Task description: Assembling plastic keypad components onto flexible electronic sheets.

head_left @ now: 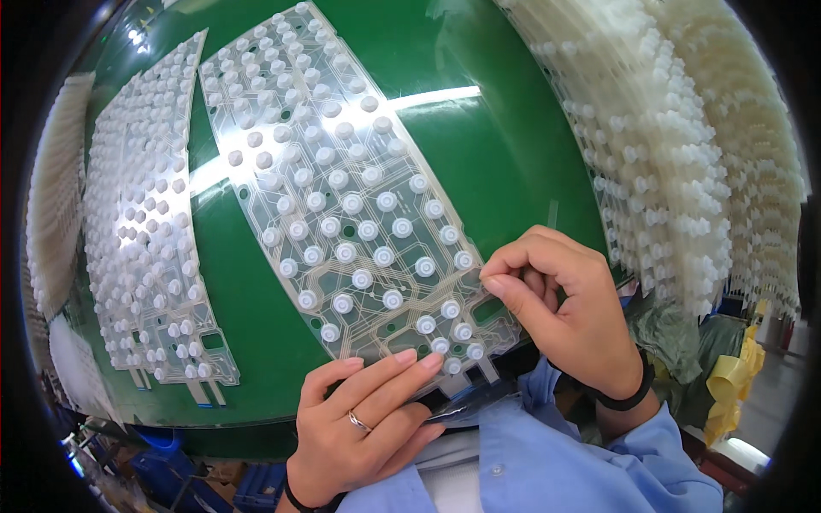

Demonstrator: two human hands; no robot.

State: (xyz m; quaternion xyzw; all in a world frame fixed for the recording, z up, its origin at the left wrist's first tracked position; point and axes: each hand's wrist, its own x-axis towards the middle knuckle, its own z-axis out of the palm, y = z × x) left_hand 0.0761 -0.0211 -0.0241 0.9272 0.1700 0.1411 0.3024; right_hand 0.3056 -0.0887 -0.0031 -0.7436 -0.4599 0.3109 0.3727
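Observation:
A clear flexible keyboard membrane sheet (342,197) dotted with small white rubber domes lies across the green table (505,154). My left hand (363,419) rests flat on the sheet's near edge, fingers extended, a ring on one finger. My right hand (560,299) hovers at the sheet's right near corner, with thumb and forefinger pinched together at the edge beside a dome; whether it holds a dome I cannot tell.
A second membrane sheet (145,231) with domes lies at the left. A tall stack of dome-covered sheets (676,145) fills the right side. Another pale stack (56,197) sits at the far left. Blue crates (205,487) stand below the table edge.

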